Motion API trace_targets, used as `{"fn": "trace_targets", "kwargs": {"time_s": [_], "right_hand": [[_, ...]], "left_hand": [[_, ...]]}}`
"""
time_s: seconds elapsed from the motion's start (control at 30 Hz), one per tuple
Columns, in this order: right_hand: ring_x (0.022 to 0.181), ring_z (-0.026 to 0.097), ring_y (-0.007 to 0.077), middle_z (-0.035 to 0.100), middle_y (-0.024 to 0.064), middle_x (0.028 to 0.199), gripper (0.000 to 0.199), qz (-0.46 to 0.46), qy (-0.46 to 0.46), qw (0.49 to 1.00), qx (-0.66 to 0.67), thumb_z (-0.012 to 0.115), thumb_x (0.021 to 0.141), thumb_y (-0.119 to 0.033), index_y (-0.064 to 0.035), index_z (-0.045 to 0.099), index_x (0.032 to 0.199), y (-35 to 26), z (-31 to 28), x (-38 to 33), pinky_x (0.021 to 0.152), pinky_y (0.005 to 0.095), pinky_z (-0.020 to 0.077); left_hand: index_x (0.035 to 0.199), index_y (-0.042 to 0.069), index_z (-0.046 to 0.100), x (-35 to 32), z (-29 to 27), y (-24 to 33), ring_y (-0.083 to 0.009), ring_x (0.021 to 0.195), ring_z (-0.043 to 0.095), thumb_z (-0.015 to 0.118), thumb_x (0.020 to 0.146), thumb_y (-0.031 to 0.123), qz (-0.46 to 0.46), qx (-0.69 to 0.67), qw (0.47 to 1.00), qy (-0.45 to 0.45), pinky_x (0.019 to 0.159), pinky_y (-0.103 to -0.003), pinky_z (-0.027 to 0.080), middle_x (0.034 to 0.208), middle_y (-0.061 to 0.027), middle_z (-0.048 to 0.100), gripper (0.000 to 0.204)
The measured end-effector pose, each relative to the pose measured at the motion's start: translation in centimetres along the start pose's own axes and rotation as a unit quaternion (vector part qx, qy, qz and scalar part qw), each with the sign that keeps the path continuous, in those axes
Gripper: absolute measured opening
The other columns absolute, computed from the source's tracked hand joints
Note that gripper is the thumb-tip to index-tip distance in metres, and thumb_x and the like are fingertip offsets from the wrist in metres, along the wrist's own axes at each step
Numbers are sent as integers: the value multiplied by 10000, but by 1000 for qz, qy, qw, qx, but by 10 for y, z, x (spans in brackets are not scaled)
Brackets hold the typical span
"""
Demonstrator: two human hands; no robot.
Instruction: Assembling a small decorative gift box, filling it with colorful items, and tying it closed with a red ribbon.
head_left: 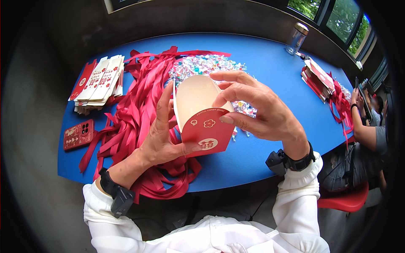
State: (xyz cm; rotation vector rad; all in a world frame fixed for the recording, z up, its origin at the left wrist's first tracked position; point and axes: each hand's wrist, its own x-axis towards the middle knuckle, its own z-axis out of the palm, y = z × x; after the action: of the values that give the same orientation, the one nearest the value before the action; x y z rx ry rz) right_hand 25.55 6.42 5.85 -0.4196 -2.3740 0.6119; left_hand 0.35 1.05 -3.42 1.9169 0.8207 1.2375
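Across the middle of the view a blue table (270,63) is stretching from nine o'clock to three o'clock, bearing everything else. On its left half, from about ten o'clock down to seven o'clock, a big tangle of red ribbons (135,105) is lying, running under the person's left wrist. Just past the hands at twelve o'clock a heap of shiny wrapped candies (202,65) is spreading, touching the ribbons' right edge. At ten o'clock a stack of flat, unfolded red-and-white boxes (101,82) is sitting beside the ribbons, and a second such stack (318,78) is lying at two o'clock with more red ribbon by it, in front of another person's forearm (365,133) at three o'clock. At the centre the red paper candy box (202,114), cream inside and open at the top, is being held above the table's near edge between both hands. The left hand (162,135) is grasping it from the left, thumb pressing on its red front near the bottom. The right hand (257,107) is gripping it from the right, fingers curling over the open rim. At nine o'clock a red phone (79,134) is lying flat, and at one o'clock a clear jar with a metal lid (296,39) is standing upright.
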Motion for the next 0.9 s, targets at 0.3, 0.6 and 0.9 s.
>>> {"fn": "trace_targets", "kwargs": {"time_s": [0.3,0.6,0.9], "right_hand": [[1209,575,357,560,220,1296,150,-47,-7,999,13,704,832,4,-51,625,947,-1,-2,0,923,430,522],[1157,596,372,512,228,1344,120,-77,-93,991,56,688,846,-8,-52,591,901,-5,-7,-3,912,440,510],[1091,625,341,541,192,1328,87,-99,-34,994,38,668,888,-31,-35,595,933,2,4,-3,869,412,531]], "left_hand": [[1554,290,-115,-1,0,3,-321,1328,455,911,666,192,39,56,998,-10,1080,-514,444,1408,-159,384,1360],[1558,199,-89,1,-3,5,-329,1368,422,932,621,163,104,55,993,-10,1115,-496,392,1476,-174,350,1386],[1484,106,175,-4,-6,-2,-327,1322,451,949,616,237,151,42,987,45,1076,-467,428,1401,-163,380,1171]]}}
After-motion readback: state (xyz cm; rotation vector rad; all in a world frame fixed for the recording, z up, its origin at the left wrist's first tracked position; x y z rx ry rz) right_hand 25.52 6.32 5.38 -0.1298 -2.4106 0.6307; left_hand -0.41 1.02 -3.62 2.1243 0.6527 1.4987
